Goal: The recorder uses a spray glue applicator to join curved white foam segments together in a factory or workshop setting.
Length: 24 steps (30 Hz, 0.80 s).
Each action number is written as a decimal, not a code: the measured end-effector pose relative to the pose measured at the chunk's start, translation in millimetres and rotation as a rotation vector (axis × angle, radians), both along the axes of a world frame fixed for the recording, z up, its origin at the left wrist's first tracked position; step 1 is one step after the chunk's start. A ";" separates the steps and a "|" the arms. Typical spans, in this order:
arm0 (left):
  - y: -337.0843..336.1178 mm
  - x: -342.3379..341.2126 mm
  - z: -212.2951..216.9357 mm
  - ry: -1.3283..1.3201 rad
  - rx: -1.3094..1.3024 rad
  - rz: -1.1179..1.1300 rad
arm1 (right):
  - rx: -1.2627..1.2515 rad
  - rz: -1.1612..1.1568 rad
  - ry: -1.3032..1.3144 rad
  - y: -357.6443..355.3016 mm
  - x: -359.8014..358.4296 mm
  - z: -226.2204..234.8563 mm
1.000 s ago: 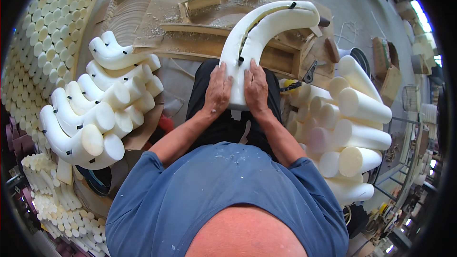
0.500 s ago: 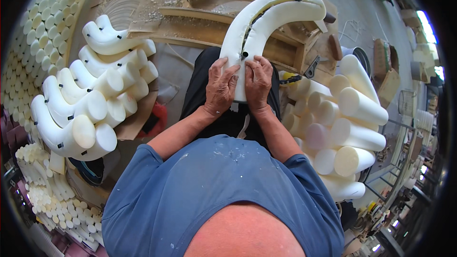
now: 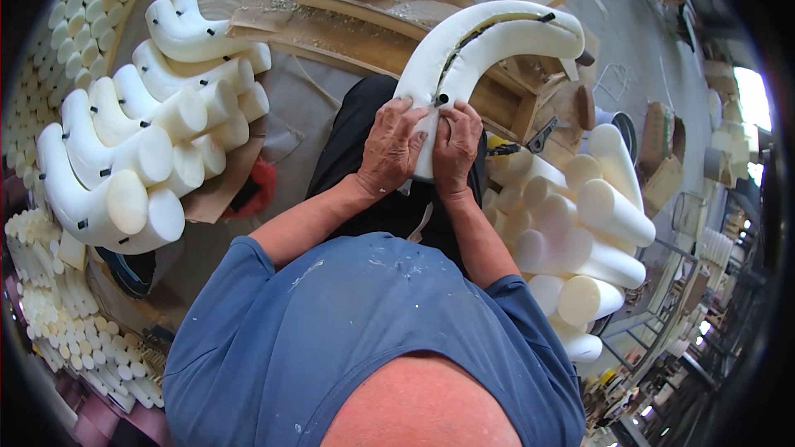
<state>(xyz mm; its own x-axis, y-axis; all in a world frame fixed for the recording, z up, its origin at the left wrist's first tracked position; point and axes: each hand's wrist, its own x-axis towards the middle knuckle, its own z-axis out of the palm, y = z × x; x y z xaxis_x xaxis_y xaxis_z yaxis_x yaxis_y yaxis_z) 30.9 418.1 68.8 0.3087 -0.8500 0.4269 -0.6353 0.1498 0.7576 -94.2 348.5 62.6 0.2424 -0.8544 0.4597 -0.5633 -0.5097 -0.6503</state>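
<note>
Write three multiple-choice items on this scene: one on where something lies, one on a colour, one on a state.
1. Where is the pile of bent white foam pieces?
A. to the person's left
B. on the person's lap
C. hanging overhead

2. What colour is the person's shirt?
A. red
B. blue
C. yellow

3. How is the curved foam piece held?
A. by neither hand
B. by one hand
C. by both hands at its near end

Answers:
1 A: the pile lies at the picture's left, beyond the left arm.
2 B: the shirt is blue with pale specks.
3 C: the left hand and the right hand press side by side on its near end.
</note>
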 end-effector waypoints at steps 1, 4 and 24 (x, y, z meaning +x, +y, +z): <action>0.5 -0.4 -0.4 -0.037 0.016 -0.001 | 0.005 -0.002 -0.012 0.5 -0.8 -0.6; 0.9 -1.4 -2.8 -0.124 0.054 0.002 | -0.002 0.011 0.010 0.0 -3.0 -2.8; -43.5 46.2 9.3 0.420 0.186 0.060 | 0.241 0.061 -0.032 -51.2 -12.6 10.6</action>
<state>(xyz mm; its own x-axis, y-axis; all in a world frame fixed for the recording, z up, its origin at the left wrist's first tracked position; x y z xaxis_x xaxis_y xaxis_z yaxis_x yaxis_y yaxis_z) 77.0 374.5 78.1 0.4731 -0.8757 0.0968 -0.2712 -0.0402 0.9617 -106.8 297.3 73.3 0.2854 -0.9247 0.2521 -0.5138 -0.3697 -0.7742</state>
